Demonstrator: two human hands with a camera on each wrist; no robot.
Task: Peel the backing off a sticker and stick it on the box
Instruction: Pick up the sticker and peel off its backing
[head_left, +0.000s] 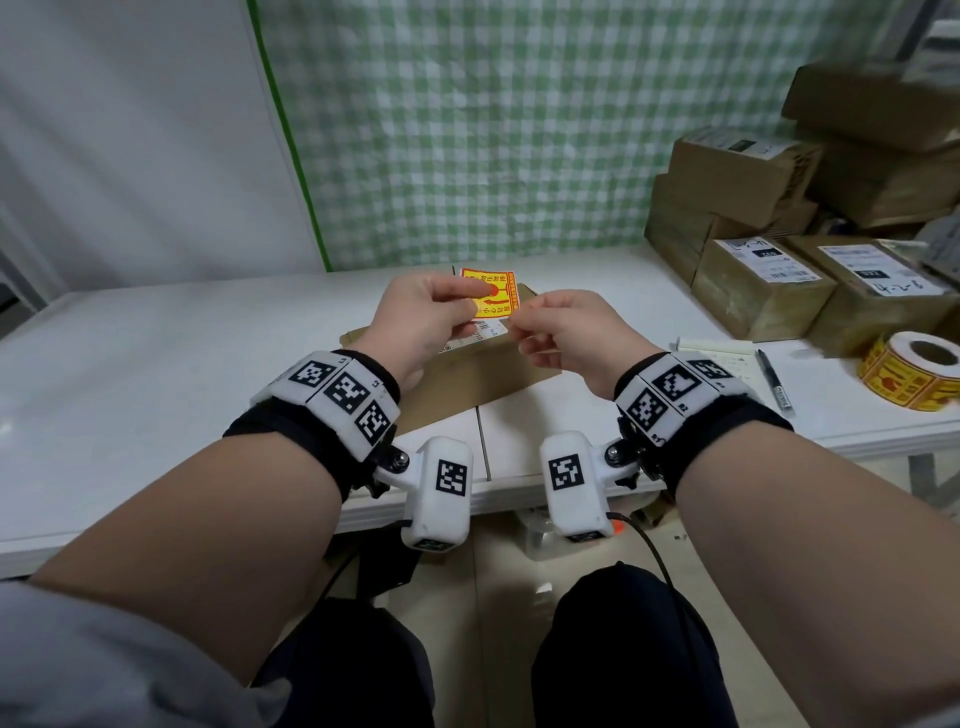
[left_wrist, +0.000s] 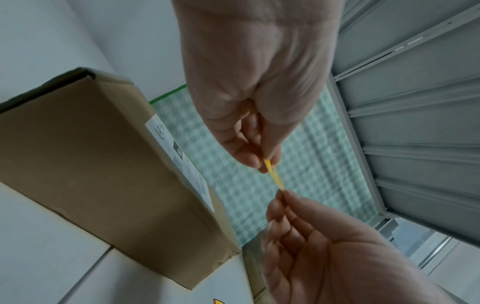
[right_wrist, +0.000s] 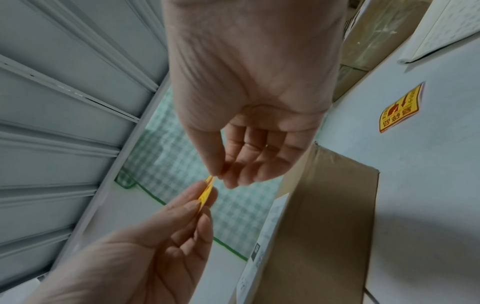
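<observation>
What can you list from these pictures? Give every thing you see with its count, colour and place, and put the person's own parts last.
sticker: one, yellow and red, held above the box between both hands
box: one, brown, white label on top, on the table under the hands
table: one, white, in front of the person
stacked boxes: several, brown, some with white labels, far right of the table
sticker roll: one, yellow and red, right edge of the table
pen: one, black, left of the roll
notepad: one, pale, beside the pen
loose sticker: one, yellow and red, flat on the table
left hand: pinching the sticker
right hand: fingers at the sticker's edge
</observation>
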